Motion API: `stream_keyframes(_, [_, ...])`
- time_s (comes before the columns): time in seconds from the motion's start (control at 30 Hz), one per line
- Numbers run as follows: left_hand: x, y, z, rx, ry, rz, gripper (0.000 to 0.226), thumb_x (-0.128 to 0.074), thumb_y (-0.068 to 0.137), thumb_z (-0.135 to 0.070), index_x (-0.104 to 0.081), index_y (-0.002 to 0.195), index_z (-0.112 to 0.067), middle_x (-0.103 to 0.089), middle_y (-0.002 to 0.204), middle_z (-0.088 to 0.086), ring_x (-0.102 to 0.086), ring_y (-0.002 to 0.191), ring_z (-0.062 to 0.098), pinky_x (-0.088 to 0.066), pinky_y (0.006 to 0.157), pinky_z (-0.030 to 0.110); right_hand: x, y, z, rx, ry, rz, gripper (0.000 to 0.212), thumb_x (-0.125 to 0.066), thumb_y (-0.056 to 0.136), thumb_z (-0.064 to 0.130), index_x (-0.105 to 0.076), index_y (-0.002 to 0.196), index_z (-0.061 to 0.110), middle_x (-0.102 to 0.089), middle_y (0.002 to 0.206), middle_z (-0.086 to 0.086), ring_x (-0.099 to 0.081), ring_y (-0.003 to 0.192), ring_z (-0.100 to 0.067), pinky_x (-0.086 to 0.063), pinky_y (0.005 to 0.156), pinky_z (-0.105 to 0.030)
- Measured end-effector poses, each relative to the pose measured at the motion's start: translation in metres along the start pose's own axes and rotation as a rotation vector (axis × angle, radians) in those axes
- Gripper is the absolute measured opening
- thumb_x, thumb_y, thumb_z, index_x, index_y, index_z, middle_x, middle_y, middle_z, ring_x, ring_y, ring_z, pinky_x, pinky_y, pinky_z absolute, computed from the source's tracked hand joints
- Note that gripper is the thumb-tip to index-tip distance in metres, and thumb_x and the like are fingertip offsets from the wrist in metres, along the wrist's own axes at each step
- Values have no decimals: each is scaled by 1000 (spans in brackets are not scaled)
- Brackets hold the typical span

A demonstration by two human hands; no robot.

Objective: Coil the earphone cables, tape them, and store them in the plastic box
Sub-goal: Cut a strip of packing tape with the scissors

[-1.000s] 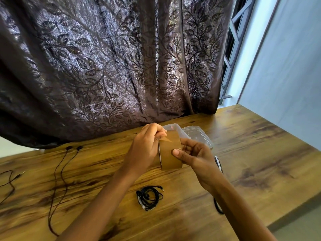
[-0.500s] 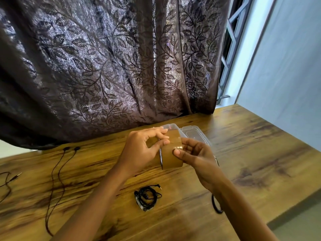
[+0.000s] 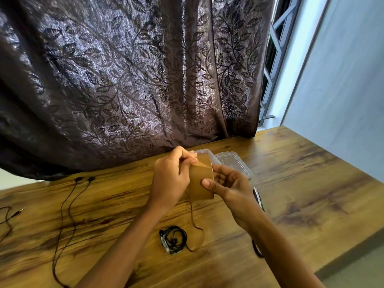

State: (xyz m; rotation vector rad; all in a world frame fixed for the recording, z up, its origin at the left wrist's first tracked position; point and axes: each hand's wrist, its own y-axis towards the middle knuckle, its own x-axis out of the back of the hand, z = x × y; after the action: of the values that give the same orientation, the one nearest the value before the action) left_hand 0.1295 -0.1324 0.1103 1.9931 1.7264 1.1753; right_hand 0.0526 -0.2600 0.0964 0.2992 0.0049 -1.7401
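Above the middle of the wooden table (image 3: 301, 183) I hold a brown tape roll (image 3: 200, 183). My right hand (image 3: 226, 183) grips the roll from the right, thumb across its face. My left hand (image 3: 172, 179) pinches the loose tape end at the roll's top left. A coiled black earphone (image 3: 173, 241) lies on the table below my hands. An uncoiled black earphone (image 3: 68, 215) stretches out at the left. The clear plastic box (image 3: 234, 163) stands behind the roll, partly hidden by it.
A dark leaf-patterned curtain (image 3: 124, 80) hangs along the table's far edge. Another cable end with a plug (image 3: 12, 215) lies at the far left. Black-handled scissors (image 3: 257, 198) show partly behind my right wrist. The table's right edge drops to the floor.
My left fingers have closed from a spread grip into a pinch on the tape end at the roll's top. The roll stays in my right hand.
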Motion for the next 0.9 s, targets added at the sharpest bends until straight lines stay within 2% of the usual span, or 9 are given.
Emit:
stream_keyframes(0.1, [0, 7, -4, 42, 38, -64, 8, -62, 84, -11, -64, 76, -10, -71, 76, -3, -59, 56, -1, -43, 52, 8, 0, 1, 2, 34, -34, 23, 36, -69, 64, 11, -63, 100, 12, -67, 81, -5, -61, 72, -10, -55, 64, -19])
stream_keyframes(0.17, [0, 11, -5, 81, 53, -83, 9, -63, 84, -10, -64, 75, -12, -67, 66, -4, -51, 49, -6, -35, 47, 5, 0, 1, 2, 47, -42, 22, 36, -69, 64, 11, -63, 99, 12, -67, 78, -2, -60, 68, -7, -54, 64, -18])
stream_keyframes(0.3, [-2, 15, -7, 169, 25, -100, 11, -62, 86, -15, -62, 75, -15, -61, 61, -7, -51, 47, -2, -35, 47, 10, 2, 0, -2, 67, -78, 10, 39, -70, 62, 13, -64, 101, 12, -69, 82, -5, -60, 78, -18, -55, 68, -22])
stream_keyframes(0.43, [-1, 23, -11, 257, -26, -103, 12, -61, 87, -20, -61, 75, -17, -63, 64, -3, -58, 55, 10, -46, 54, 31, 4, -3, -4, 71, -97, 1, 40, -70, 63, 11, -64, 102, 12, -71, 81, -2, -62, 78, -16, -55, 69, -22])
stream_keyframes(0.47, [0, 24, -12, 255, -38, -82, 12, -62, 86, -20, -61, 75, -17, -63, 64, -4, -61, 59, 13, -48, 57, 32, 5, -3, -4, 70, -91, 0, 37, -70, 65, 8, -64, 101, 12, -71, 79, 0, -63, 76, -14, -55, 67, -21])
stream_keyframes(0.57, [3, 25, -14, 255, -91, -20, 10, -63, 85, -21, -65, 76, -16, -65, 68, -7, -63, 68, 7, -50, 62, 24, 8, -4, -3, 60, -71, -1, 34, -67, 71, -5, -64, 100, 13, -73, 77, 3, -65, 74, -8, -53, 65, -17])
stream_keyframes(0.7, [5, 25, -9, 298, -122, 4, 10, -65, 84, -26, -65, 74, -23, -68, 71, -5, -62, 68, 0, -49, 64, 16, 9, -6, -4, 55, -49, -1, 36, -69, 66, 5, -64, 100, 12, -73, 79, 0, -66, 76, -10, -53, 65, -18])
stream_keyframes(0.83, [2, 22, -6, 385, -167, 37, 14, -65, 83, -34, -64, 74, -22, -68, 70, -6, -66, 70, 7, -57, 73, 36, 10, -6, -5, 51, -38, -23, 37, -70, 63, 9, -65, 99, 14, -73, 80, -1, -66, 77, -12, -54, 65, -19])
stream_keyframes(0.9, [2, 19, -8, 345, -85, 37, 21, -64, 83, -37, -66, 73, -19, -66, 65, -6, -63, 64, 6, -56, 71, 34, 12, -7, -6, 45, -39, -25, 38, -69, 64, 8, -64, 101, 12, -74, 81, 0, -67, 78, -10, -53, 65, -18])
